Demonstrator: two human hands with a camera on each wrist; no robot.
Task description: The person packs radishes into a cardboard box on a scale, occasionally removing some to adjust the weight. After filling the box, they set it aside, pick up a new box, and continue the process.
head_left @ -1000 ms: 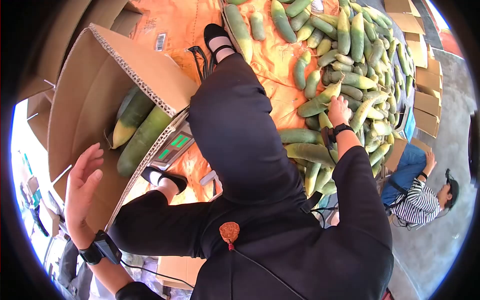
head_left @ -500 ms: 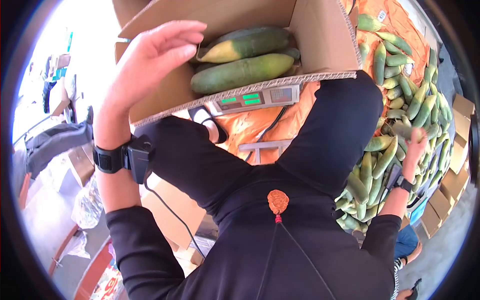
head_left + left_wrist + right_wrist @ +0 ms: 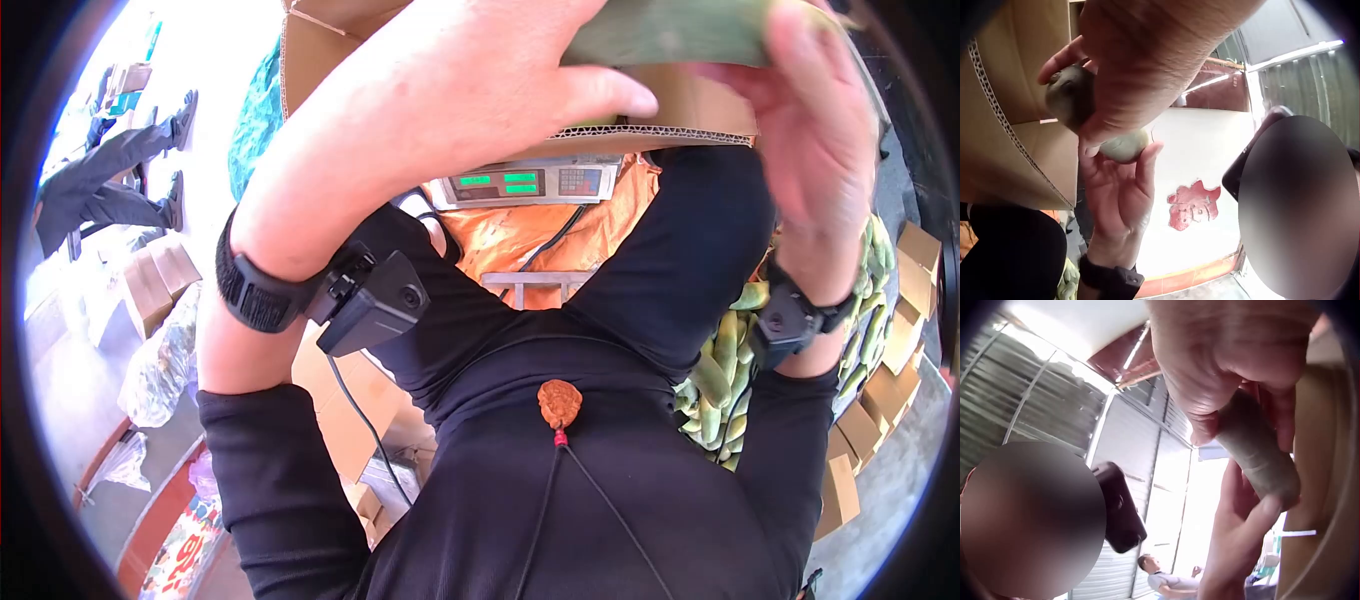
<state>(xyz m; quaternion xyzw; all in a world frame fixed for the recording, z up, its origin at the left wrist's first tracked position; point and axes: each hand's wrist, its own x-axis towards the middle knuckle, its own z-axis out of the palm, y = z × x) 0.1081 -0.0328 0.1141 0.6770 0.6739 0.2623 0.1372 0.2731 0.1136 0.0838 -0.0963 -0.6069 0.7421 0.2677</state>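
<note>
A green radish-like vegetable (image 3: 670, 32) is held between both hands above the cardboard box (image 3: 700, 95). My left hand (image 3: 440, 90) grips its left end in the head view, and my right hand (image 3: 815, 130) has its fingers round the right end. The left wrist view shows the vegetable (image 3: 1072, 100) with the left hand (image 3: 1147, 62) over it and the right hand (image 3: 1119, 200) below. In the right wrist view the vegetable (image 3: 1260, 450) spans from the right hand (image 3: 1229, 356) to the left hand (image 3: 1241, 531). The box's contents are mostly hidden.
A scale (image 3: 525, 183) with a lit green display is under the box, above an orange sheet (image 3: 490, 240). More vegetables (image 3: 715, 380) are piled at the right beside cardboard boxes (image 3: 860, 430). A person's legs (image 3: 110, 190) show at the far left.
My right hand has come from the pile to the box with a vegetable. My left hand has moved right and now grips it too. The view has swung from the pile to the box.
</note>
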